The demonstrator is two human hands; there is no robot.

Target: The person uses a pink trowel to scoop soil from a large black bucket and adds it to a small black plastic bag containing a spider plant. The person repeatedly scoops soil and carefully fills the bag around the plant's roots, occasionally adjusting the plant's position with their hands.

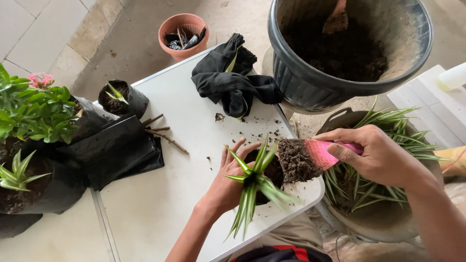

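At lower centre, the left hand point(228, 187) cups the striped plantlet point(252, 187) in its small pot while the right hand point(378, 155), fist closed around a pink trowel point(310, 157), probably tips soil in, calling for a steady pour.

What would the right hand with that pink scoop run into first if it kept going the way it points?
Probably the small striped plant that the left hand steadies: the right hand aims its soil-laden pink scoop leftward at it, though depth is unclear.

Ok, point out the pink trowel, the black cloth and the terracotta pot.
pink trowel point(320, 154): head view, on the pink blade next to the soil.
black cloth point(228, 80): head view, on its bunched middle.
terracotta pot point(167, 26): head view, on its left rim.
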